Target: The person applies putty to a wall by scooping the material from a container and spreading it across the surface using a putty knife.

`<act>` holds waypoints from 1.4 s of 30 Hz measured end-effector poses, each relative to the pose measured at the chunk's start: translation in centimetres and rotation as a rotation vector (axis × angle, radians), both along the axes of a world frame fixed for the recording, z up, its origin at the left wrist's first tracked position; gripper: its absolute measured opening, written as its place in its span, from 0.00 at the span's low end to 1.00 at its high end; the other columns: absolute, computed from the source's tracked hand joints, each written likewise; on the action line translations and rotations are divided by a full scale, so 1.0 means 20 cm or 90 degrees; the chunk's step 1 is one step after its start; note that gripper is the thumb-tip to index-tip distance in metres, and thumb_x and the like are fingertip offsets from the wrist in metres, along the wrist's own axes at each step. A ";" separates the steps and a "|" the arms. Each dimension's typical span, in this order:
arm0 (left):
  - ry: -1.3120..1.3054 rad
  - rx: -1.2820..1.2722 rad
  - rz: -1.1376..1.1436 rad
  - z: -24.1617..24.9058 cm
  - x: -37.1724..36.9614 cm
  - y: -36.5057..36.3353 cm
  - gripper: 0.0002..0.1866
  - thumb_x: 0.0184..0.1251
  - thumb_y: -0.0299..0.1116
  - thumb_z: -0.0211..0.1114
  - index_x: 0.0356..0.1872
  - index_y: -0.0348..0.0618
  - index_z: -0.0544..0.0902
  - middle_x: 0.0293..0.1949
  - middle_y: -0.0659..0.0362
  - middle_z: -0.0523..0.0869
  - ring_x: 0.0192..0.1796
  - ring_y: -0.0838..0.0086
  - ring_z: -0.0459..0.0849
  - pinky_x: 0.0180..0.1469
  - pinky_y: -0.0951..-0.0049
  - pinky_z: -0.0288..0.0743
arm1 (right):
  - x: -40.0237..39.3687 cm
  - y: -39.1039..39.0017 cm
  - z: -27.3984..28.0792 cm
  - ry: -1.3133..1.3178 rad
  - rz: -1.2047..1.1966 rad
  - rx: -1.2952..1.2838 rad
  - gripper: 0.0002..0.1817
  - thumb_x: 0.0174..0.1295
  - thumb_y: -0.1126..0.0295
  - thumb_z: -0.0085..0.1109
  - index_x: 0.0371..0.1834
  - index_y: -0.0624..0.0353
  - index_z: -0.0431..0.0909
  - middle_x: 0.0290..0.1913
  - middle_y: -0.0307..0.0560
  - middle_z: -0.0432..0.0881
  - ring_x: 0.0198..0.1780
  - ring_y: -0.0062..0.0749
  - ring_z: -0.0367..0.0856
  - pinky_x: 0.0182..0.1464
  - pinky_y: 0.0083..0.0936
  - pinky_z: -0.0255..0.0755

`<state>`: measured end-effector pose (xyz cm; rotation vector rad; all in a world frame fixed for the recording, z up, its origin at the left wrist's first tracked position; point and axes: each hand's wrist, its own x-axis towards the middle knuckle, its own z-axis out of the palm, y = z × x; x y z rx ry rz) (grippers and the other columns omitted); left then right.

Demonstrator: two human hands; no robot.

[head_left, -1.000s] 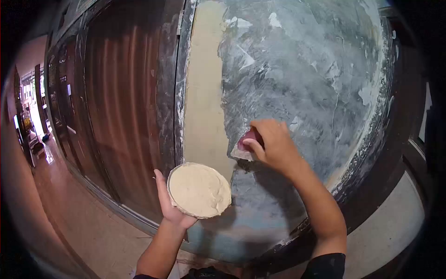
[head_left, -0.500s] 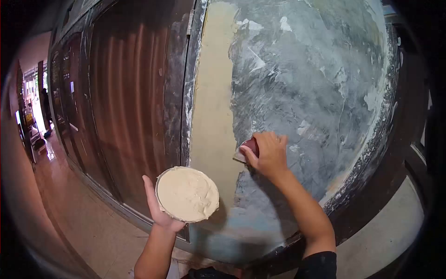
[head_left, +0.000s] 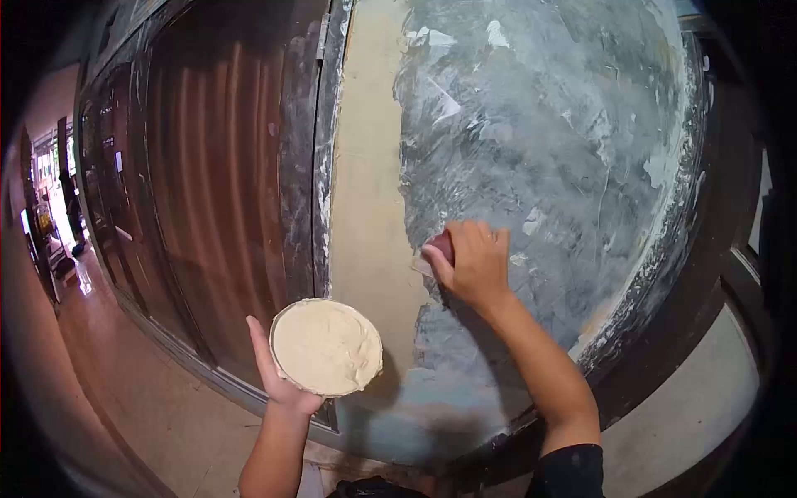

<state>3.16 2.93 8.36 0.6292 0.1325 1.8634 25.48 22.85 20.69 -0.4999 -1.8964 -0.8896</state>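
My left hand (head_left: 286, 386) is under and around the side of a round tub (head_left: 273, 342), its thumb up along the left edge. Cream-coloured putty (head_left: 324, 344) fills the tub, with a rough, stirred patch at its right. In my right hand (head_left: 477, 261) is a scraper with a dark red grip (head_left: 441, 244), pinched between thumb and fingers. Its blade lies at the ragged right edge of a smooth beige putty strip (head_left: 369, 166) on the grey wall (head_left: 531, 141). The blade is partly hidden and blurred.
Left of the strip stands a dark wooden frame (head_left: 300, 158) with a brown glazed panel (head_left: 220, 183). A dark frame (head_left: 664, 365) borders the wall at the right. Tiled floor (head_left: 158, 390) runs back to a bright doorway at far left.
The view has shifted a little, so the wall appears slightly farther left and higher. The scraper stays near the strip's edge, its blade now more blurred. The tub remains in my left hand.
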 end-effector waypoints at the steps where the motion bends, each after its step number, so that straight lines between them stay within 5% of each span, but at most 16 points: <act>1: 0.000 -0.002 -0.002 -0.02 0.00 0.01 0.55 0.73 0.83 0.37 0.76 0.40 0.74 0.72 0.44 0.79 0.69 0.42 0.82 0.67 0.31 0.78 | 0.00 0.00 0.02 0.025 0.017 0.007 0.21 0.62 0.49 0.73 0.45 0.53 0.81 0.36 0.41 0.78 0.40 0.39 0.76 0.44 0.42 0.59; 5: 0.015 -0.001 0.024 -0.02 0.00 -0.01 0.54 0.73 0.83 0.37 0.77 0.43 0.72 0.74 0.45 0.78 0.71 0.42 0.80 0.67 0.27 0.77 | -0.01 -0.03 -0.08 -0.056 0.029 -0.008 0.21 0.61 0.49 0.74 0.45 0.52 0.81 0.37 0.40 0.79 0.40 0.38 0.76 0.44 0.42 0.59; 7: 0.023 0.023 -0.022 0.04 0.04 -0.04 0.53 0.76 0.80 0.35 0.73 0.37 0.75 0.69 0.46 0.82 0.68 0.50 0.84 0.69 0.44 0.81 | -0.01 -0.03 -0.09 -0.116 0.005 -0.002 0.21 0.60 0.49 0.74 0.44 0.52 0.81 0.37 0.40 0.79 0.40 0.37 0.76 0.44 0.42 0.59; 13: 0.005 0.000 -0.005 0.02 0.02 -0.03 0.55 0.75 0.82 0.34 0.74 0.37 0.75 0.70 0.44 0.81 0.69 0.49 0.83 0.69 0.43 0.80 | 0.00 -0.02 0.00 0.036 0.023 -0.025 0.22 0.62 0.48 0.72 0.45 0.52 0.81 0.37 0.41 0.79 0.40 0.38 0.76 0.44 0.42 0.59; 17: 0.006 -0.004 -0.010 0.04 0.03 -0.05 0.55 0.75 0.82 0.34 0.73 0.37 0.75 0.70 0.45 0.82 0.67 0.50 0.84 0.68 0.44 0.81 | 0.00 -0.03 -0.14 -0.106 -0.027 0.000 0.21 0.64 0.46 0.70 0.44 0.52 0.81 0.36 0.39 0.77 0.40 0.37 0.75 0.44 0.41 0.59; 23: 0.029 0.018 -0.028 0.04 0.04 -0.06 0.54 0.75 0.82 0.34 0.74 0.39 0.75 0.70 0.46 0.82 0.67 0.50 0.84 0.68 0.44 0.81 | 0.00 -0.03 0.02 0.054 0.009 -0.022 0.20 0.64 0.46 0.71 0.41 0.49 0.80 0.35 0.38 0.76 0.40 0.36 0.75 0.44 0.41 0.59; 27: 0.017 0.009 0.000 0.01 0.02 -0.06 0.54 0.74 0.82 0.34 0.74 0.40 0.75 0.70 0.46 0.82 0.67 0.51 0.84 0.68 0.44 0.81 | -0.01 -0.03 -0.16 -0.105 -0.014 -0.006 0.19 0.64 0.46 0.71 0.39 0.47 0.79 0.35 0.37 0.76 0.41 0.35 0.75 0.43 0.40 0.59; 32: 0.014 0.022 -0.013 0.03 0.02 -0.07 0.54 0.75 0.82 0.35 0.74 0.40 0.75 0.70 0.47 0.81 0.67 0.52 0.83 0.69 0.46 0.81 | -0.01 -0.01 -0.01 0.062 -0.020 -0.006 0.19 0.64 0.47 0.72 0.41 0.49 0.80 0.35 0.38 0.78 0.39 0.36 0.75 0.44 0.40 0.59; 39: 0.040 0.039 -0.045 0.03 0.02 -0.09 0.55 0.73 0.83 0.35 0.74 0.39 0.74 0.70 0.46 0.81 0.66 0.47 0.84 0.67 0.41 0.81 | -0.02 -0.03 -0.18 -0.137 -0.048 0.002 0.20 0.64 0.46 0.71 0.43 0.50 0.81 0.37 0.39 0.79 0.40 0.37 0.75 0.44 0.41 0.59; 42: 0.022 0.001 -0.019 0.05 0.04 -0.08 0.55 0.73 0.83 0.35 0.74 0.39 0.74 0.70 0.45 0.81 0.67 0.47 0.84 0.68 0.41 0.81 | -0.03 -0.02 -0.01 -0.014 -0.040 0.010 0.21 0.64 0.47 0.71 0.45 0.51 0.81 0.38 0.39 0.79 0.42 0.37 0.75 0.44 0.41 0.59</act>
